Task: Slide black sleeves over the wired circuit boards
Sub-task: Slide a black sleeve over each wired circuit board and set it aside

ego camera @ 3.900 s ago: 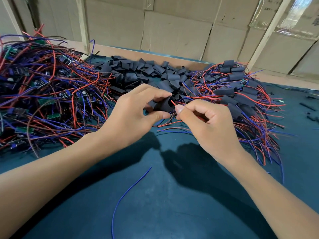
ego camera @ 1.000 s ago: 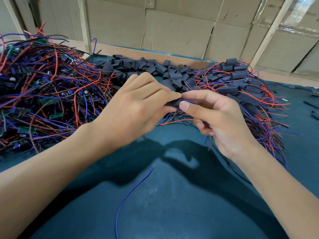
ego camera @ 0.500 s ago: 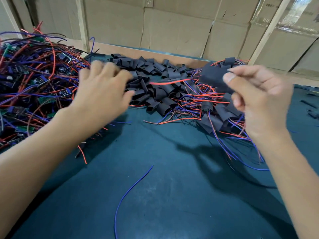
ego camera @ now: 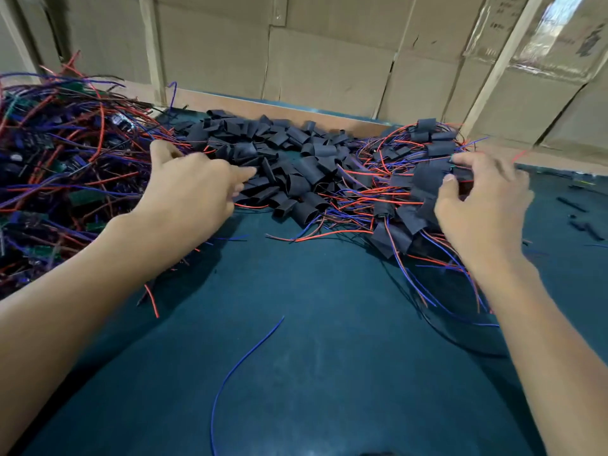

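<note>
I see both hands stretched forward over a dark green mat [ego camera: 329, 324], backs up, with forearms entering from the lower corners.

My left hand [ego camera: 194, 192] lies at the near right edge of a big tangle of bare boards [ego camera: 65, 166], green circuit boards trailing red and blue wires, which spreads away to its left. Its fingers are loosely extended and spread, the tips reaching toward a heap of empty sleeves [ego camera: 283, 162], short flattened black tubes lying just beyond and to the right of the fingertips. I cannot see anything held in this hand; whether the fingertips touch a sleeve or a wire I cannot tell.

My right hand [ego camera: 483, 199] is over the sleeved pile [ego camera: 414, 179], boards already covered in black with wires trailing toward me. This pile sits directly under and to the left of the hand. The fingers are bent, with the thumb [ego camera: 444, 189] pressed against black sleeve material; the hand seems to hold a sleeved piece, though the grip is partly blurred.

Between the two forearms, nearer to me, one loose blue wire [ego camera: 243, 360] curves across the mat. A short red wire [ego camera: 152, 301] lies just beneath my left forearm. Beyond the piles stands a cardboard wall [ego camera: 329, 60].
</note>
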